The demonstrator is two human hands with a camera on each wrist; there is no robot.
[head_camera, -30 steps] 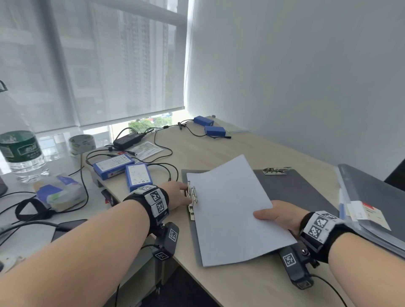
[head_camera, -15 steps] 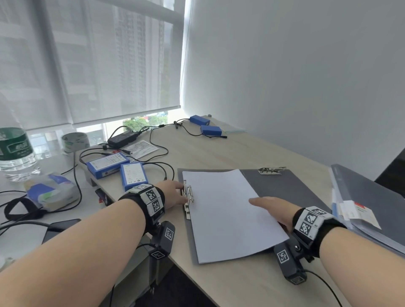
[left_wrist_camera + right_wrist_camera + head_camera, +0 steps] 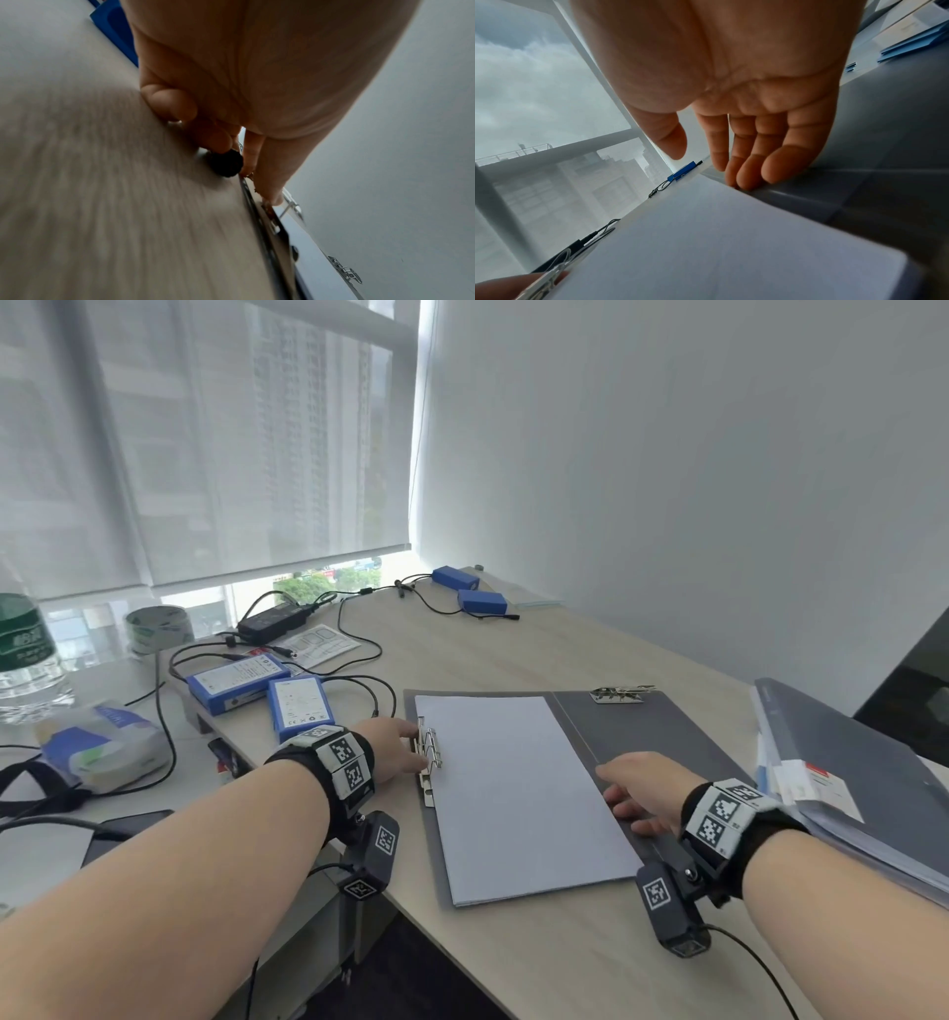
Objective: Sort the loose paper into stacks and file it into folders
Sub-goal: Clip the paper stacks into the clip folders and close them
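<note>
My left hand (image 3: 393, 747) is at the silver metal spring clip (image 3: 430, 752) on the left edge of the open dark grey plastic folder (image 3: 642, 726), thumb and fingers pinched on its lever. The thin stack of plain white paper sheets (image 3: 513, 793) lies flat on the folder's left leaf, its left edge tucked by the clip. My right hand (image 3: 642, 785) is relaxed, holding nothing; its fingertips (image 3: 752, 178) are straight and touch down right at the sheets' right edge, on the grey cover.

I reckon this paper is light, floppy and slick sheet on sheet, so it'll fan or skate if I nudge it from one corner. Best handled by pressing flat from above, or squaring it with fingers along an edge. The clip looks stiff and springy, the one thing here needing real force, and it could snap back onto skewed sheets. More folders (image 3: 847, 762) are piled at the right of the pale wooden desk (image 3: 513, 649).
</note>
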